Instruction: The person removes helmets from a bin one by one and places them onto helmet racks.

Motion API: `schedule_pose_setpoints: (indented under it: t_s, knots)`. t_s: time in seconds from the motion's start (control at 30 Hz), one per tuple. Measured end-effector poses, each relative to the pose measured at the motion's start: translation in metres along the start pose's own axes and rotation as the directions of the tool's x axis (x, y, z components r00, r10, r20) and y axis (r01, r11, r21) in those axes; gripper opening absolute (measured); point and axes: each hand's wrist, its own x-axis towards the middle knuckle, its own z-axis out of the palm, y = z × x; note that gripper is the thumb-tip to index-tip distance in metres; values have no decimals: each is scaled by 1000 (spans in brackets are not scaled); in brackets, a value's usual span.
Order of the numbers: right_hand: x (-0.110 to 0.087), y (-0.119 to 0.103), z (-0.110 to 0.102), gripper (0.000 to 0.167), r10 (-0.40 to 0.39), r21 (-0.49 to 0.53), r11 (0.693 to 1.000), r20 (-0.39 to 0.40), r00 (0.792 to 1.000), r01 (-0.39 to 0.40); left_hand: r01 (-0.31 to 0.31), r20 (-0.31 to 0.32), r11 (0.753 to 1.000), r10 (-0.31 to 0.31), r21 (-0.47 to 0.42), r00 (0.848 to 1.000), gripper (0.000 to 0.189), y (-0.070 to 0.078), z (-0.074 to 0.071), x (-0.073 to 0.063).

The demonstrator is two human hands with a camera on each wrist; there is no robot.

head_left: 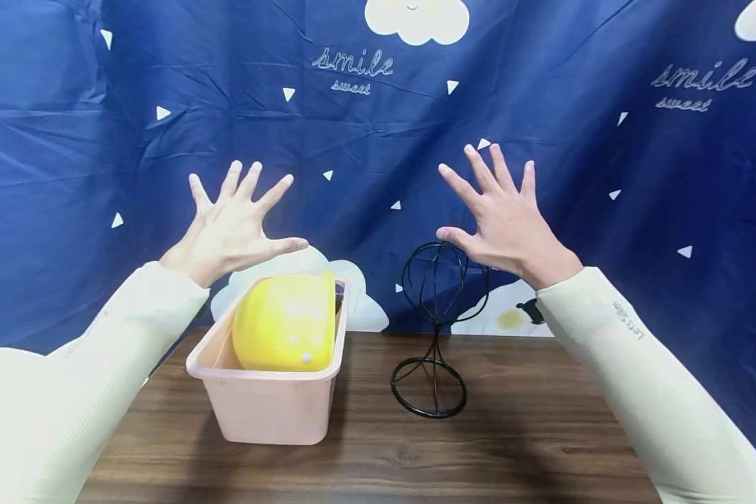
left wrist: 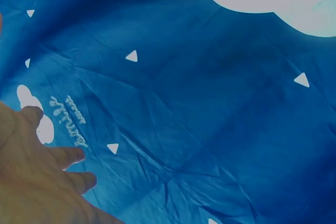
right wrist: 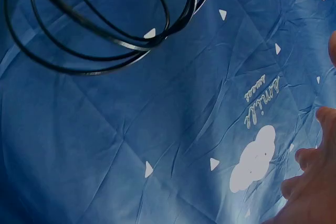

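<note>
My left hand is raised with its fingers spread and holds nothing. Below it a pale pink plastic bin stands on the table, with a rounded yellow cap-like thing tilted inside it and rising over the rim. My right hand, also spread wide and holding nothing, is up in front of the curtain. Just below and left of that hand, a black wire stand with a round cage top stands upright on its ring base. The stand's wires cross the top of the right wrist view.
The brown wooden table runs back to a dark blue curtain printed with clouds, triangles and lettering. A small dark thing shows inside the bin, mostly hidden behind the yellow one. Pale sleeves cover both forearms.
</note>
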Motion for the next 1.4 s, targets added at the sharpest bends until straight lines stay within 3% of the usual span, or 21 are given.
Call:
schedule_pose_setpoints:
  t_s: [0.57,0.87,1.4]
  knots:
    - [13,-27,16,83,-41,43,998,22,999,40,37,47,999,-36,-22,998,104,-12,10,-16]
    - [19,-40,26,84,-54,99,994,-7,999,54,56,59,996,-52,-71,997,102,-19,25,-26]
    - [26,-69,50,85,-78,140,988,32,996,72,114,131,987,-99,-117,986,101,-37,46,-46]
